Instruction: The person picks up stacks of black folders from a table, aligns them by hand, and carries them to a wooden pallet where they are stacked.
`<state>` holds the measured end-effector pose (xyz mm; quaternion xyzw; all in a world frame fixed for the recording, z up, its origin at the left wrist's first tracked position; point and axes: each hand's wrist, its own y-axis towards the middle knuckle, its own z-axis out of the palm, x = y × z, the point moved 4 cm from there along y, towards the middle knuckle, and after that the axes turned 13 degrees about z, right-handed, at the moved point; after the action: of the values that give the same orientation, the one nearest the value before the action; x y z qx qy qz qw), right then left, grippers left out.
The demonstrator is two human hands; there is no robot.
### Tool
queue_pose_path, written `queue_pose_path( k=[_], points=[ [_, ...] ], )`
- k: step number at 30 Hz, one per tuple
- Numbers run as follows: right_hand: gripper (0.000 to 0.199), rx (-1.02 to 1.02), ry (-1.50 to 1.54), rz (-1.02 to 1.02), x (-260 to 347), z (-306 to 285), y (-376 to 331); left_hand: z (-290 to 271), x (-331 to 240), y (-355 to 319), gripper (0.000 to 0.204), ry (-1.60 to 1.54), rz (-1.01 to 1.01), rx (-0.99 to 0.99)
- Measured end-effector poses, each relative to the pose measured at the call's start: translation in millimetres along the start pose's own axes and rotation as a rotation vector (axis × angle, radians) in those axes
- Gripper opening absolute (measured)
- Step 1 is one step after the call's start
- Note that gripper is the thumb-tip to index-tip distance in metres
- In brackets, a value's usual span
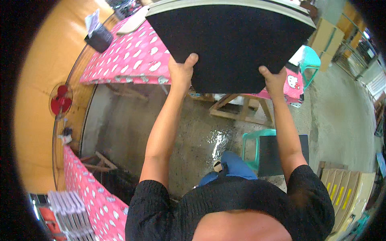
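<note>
I hold a large, flat black panel (233, 48) out in front of me, over the far table with the pink patterned cloth (132, 58). Pale strips run along its far edge; whether it is one piece or a stack I cannot tell. My left hand (183, 72) grips its near left side, with the thumb on the black face. On the near right side, my right hand (275, 80) has the same hold. The fingers of both hands are mostly hidden beneath it. Below my right forearm, a dark flat board (273, 158) lies by a green stool (250, 148).
A wooden trestle (241, 112) stands under the table, a black bin (99, 39) at its left end. By the left wall is a red fan (61, 102). Another pink-covered table (94, 193) runs lower left. Tan cartons (341, 184) stand lower right, a second green stool (310, 62) far right.
</note>
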<state>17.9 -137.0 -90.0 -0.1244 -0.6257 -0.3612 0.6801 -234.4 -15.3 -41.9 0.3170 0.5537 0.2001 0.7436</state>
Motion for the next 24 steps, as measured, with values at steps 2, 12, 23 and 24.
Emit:
queue_pose_path(
  k=[2,12,23,24],
  points=[
    [0.069,-0.018,0.012,-0.04,-1.8,-0.4,30.7,16.9,26.5,26.4,0.053,-0.045,0.021,0.039],
    [0.061,-0.093,-0.056,0.049,-104.0,-29.6,88.8,49.6,152.7,14.8,0.074,0.013,-0.09,0.015],
    [0.062,0.146,-0.767,-0.392,50.7,16.4,161.6,52.3,173.3,2.0,0.034,0.016,-0.177,-0.187],
    [0.063,0.15,-0.906,-0.434,29.2,8.8,157.5,52.1,189.4,-17.9,0.033,0.413,-0.088,-0.094]
  ],
)
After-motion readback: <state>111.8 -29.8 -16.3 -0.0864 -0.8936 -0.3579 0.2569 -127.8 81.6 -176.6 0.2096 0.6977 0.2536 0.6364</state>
